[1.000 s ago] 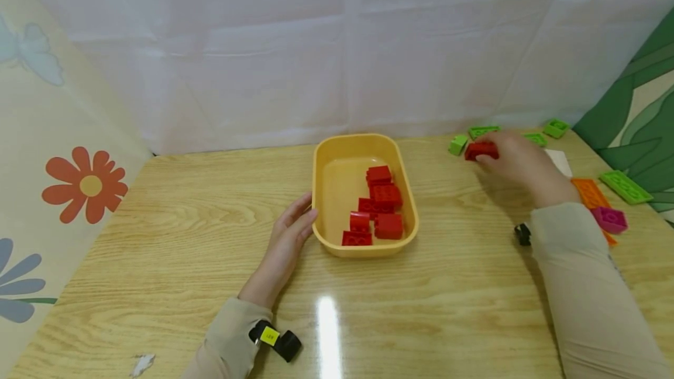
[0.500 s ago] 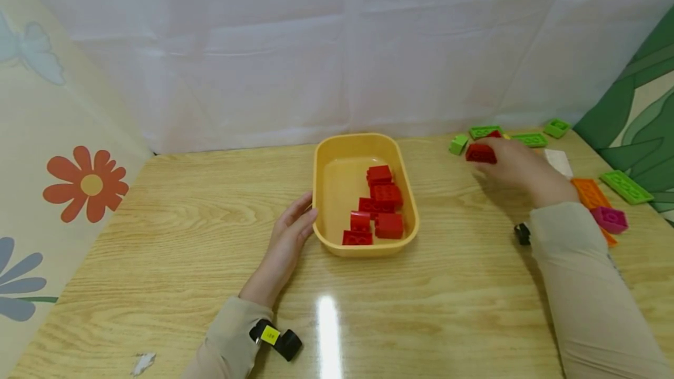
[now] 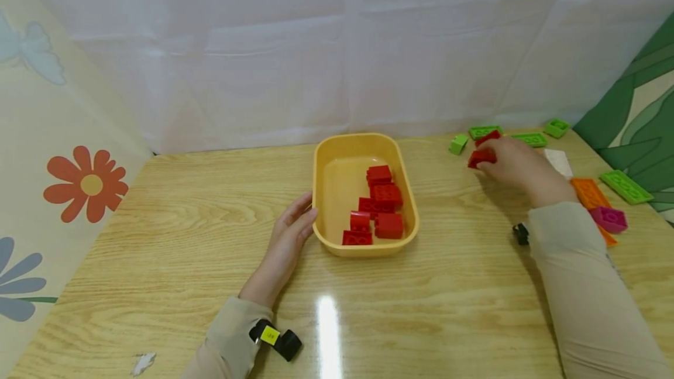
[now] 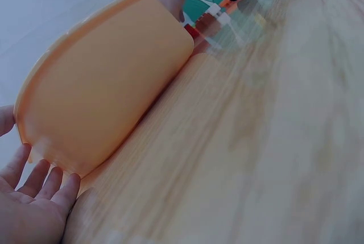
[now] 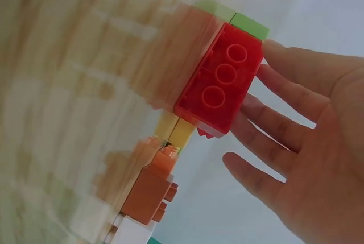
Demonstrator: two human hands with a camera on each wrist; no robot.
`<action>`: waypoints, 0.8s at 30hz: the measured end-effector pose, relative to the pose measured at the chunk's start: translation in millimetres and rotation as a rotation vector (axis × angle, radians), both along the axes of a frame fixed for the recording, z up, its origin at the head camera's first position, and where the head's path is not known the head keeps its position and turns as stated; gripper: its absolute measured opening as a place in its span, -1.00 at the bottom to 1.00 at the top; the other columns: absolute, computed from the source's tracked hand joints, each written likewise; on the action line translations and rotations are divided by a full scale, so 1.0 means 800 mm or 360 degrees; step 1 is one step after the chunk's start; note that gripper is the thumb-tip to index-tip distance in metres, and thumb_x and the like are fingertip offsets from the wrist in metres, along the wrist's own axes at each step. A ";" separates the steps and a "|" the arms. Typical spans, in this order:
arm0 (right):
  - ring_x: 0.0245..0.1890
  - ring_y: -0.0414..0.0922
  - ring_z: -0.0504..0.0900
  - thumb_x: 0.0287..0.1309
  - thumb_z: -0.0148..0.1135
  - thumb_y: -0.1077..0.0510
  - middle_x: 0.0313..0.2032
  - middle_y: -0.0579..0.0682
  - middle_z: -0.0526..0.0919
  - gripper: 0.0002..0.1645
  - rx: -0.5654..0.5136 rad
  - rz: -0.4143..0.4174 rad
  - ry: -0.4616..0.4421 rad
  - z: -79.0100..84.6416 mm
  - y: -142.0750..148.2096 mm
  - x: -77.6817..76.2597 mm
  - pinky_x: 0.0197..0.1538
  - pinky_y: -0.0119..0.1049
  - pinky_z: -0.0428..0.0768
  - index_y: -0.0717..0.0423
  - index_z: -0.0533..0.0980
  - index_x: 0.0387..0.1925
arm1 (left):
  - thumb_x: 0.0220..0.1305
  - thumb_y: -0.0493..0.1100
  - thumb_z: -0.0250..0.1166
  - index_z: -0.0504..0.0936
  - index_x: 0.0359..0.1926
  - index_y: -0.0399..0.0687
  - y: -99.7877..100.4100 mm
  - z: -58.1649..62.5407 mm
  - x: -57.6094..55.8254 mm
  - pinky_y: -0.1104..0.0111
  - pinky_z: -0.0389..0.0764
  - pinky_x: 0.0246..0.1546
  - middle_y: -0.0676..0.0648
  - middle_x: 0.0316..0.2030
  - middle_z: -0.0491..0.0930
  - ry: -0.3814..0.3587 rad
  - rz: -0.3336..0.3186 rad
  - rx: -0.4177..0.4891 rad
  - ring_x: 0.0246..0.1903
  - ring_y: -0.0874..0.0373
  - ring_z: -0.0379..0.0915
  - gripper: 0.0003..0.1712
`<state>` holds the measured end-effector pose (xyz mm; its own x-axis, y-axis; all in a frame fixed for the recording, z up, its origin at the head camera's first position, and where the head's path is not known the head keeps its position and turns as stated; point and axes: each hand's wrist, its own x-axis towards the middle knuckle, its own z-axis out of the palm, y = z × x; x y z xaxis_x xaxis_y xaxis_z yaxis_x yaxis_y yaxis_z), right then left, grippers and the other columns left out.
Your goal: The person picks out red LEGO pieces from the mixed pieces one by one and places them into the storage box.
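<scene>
My left hand (image 3: 286,233) rests its fairly straight fingers against the outer left side of a yellow tray (image 3: 319,192), thumb at the rim; the left wrist view shows its fingertips (image 4: 71,181) touching the outer wall. Several red toy bricks (image 3: 388,226) lie in the tray's right half. At the back right, my right hand (image 3: 518,168) pinches a red brick (image 3: 480,158) between thumb and fingers. In the right wrist view this brick (image 5: 219,79) is tilted, its hollow underside with three round tubes facing the camera. Another red piece (image 3: 488,137) lies just behind it.
Green bricks (image 3: 458,144) and flat green plates (image 3: 626,186) lie around the right hand. An orange plate (image 3: 590,193), a magenta brick (image 3: 609,219) and a white piece (image 3: 558,162) are beside the right forearm. A white cloth (image 3: 253,63) hangs behind the table (image 3: 210,203).
My right hand has drawn the red brick slightly towards me and turned it, which bares the other red piece behind. The left hand and the tray have stayed in place.
</scene>
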<state>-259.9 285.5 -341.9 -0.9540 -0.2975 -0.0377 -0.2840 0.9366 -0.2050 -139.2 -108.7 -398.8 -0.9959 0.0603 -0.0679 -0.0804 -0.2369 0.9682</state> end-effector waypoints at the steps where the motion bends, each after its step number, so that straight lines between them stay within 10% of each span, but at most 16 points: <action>1: -0.11 0.31 0.50 0.18 0.10 0.19 -0.04 0.53 0.54 -0.52 0.0007 -0.0010 -0.0016 0.000 0.000 0.000 -0.03 0.29 0.49 0.45 0.43 0.06 | 0.31 -0.23 0.07 0.22 0.34 -0.25 0.000 0.000 0.000 0.46 0.49 0.11 -0.23 0.35 0.26 0.0000 0.0001 0.0000 0.23 0.02 0.27 -0.41; 11: -0.08 0.33 0.48 0.21 0.07 0.17 0.01 0.57 0.50 -0.48 0.0007 -0.0088 -0.0102 0.004 -0.006 0.003 0.03 0.32 0.47 0.50 0.38 0.09 | 0.32 -0.21 0.07 0.22 0.35 -0.24 -0.001 0.001 0.001 0.12 0.32 0.34 -0.22 0.36 0.24 -0.0010 -0.0001 -0.0014 0.25 0.02 0.25 -0.40; 24: -0.19 0.23 0.53 0.22 0.09 0.06 -0.05 0.51 0.54 -0.41 0.0010 -0.0162 -0.0175 0.002 -0.003 0.010 -0.10 0.25 0.53 0.43 0.32 0.13 | 0.32 -0.22 0.06 0.22 0.35 -0.25 -0.001 0.000 0.002 0.40 0.46 0.19 -0.22 0.37 0.23 -0.0005 0.0004 -0.0007 0.25 0.02 0.25 -0.41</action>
